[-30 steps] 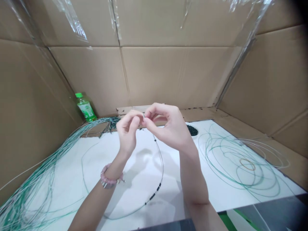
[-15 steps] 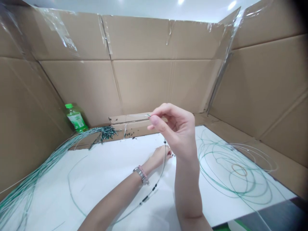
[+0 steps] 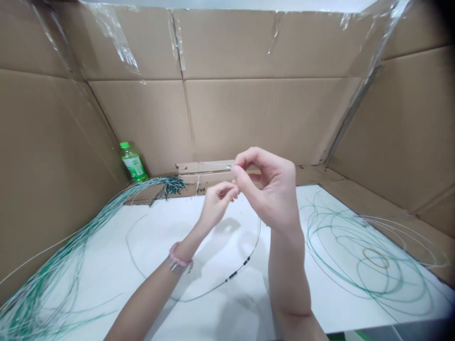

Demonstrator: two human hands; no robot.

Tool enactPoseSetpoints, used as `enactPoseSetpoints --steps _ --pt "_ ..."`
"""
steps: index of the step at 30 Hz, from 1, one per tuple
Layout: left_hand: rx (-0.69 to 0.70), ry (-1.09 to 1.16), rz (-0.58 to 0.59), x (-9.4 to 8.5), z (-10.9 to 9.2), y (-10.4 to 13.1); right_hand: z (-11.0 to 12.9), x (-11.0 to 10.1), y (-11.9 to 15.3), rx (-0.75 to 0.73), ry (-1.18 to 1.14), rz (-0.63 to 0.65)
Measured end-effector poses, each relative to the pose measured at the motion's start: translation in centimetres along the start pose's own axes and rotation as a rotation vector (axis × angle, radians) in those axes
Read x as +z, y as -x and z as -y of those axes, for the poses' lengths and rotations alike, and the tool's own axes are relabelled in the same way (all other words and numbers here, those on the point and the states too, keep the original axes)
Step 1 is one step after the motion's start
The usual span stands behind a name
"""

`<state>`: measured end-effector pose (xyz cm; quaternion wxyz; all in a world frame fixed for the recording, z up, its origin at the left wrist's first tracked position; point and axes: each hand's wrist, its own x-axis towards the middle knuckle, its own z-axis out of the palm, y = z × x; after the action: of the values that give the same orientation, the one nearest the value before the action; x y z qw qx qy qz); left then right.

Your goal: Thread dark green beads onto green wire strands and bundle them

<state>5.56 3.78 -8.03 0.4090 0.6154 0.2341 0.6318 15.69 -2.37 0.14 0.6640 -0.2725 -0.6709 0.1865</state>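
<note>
My right hand point(image 3: 272, 189) is raised over the middle of the white board, thumb and forefinger pinched on the end of a thin green line point(image 3: 199, 297). A short tip of the line sticks out to the left of the fingertips. Below the hand the line hangs in a curve to the board, with small black beads point(image 3: 232, 274) threaded on it in groups. My left hand point(image 3: 217, 201) is just left of and below the right fingertips, its thumb and fingers closed together. Whatever is between the left fingers is too small to make out.
Loose coils of green line point(image 3: 355, 255) lie at right with a tan ring point(image 3: 376, 258). A bundle of green lines point(image 3: 95, 220) runs along the left to dark ends point(image 3: 174, 185). A green-capped bottle point(image 3: 133, 162) stands at the back left. Cardboard walls point(image 3: 249, 113) enclose the white board point(image 3: 159, 246).
My left hand has risen from the board to beside the right fingertips. My right hand still pinches the line. The whole view has shifted, with things appearing farther right.
</note>
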Motion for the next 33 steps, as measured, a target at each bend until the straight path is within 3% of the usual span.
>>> enactPoseSetpoints --steps 4,9,19,24,33 --pt "-0.068 0.287 -0.152 -2.4 -4.4 0.4 0.5 1.2 0.3 -0.022 0.083 0.026" --pt "-0.128 0.561 -0.185 -2.3 -7.7 1.2 0.6 3.1 1.1 -0.058 0.077 0.066" --pt "-0.029 0.433 -0.117 -2.7 -7.9 1.5 0.4 4.2 1.5 -0.159 0.123 0.005" --pt "-0.044 0.418 -0.165 -2.6 -8.0 1.5 0.4 4.2 1.5 -0.174 0.138 -0.001" --pt "0.028 0.331 -0.147 -3.1 -7.9 1.1 0.3 4.0 1.4 -0.264 0.226 0.01"
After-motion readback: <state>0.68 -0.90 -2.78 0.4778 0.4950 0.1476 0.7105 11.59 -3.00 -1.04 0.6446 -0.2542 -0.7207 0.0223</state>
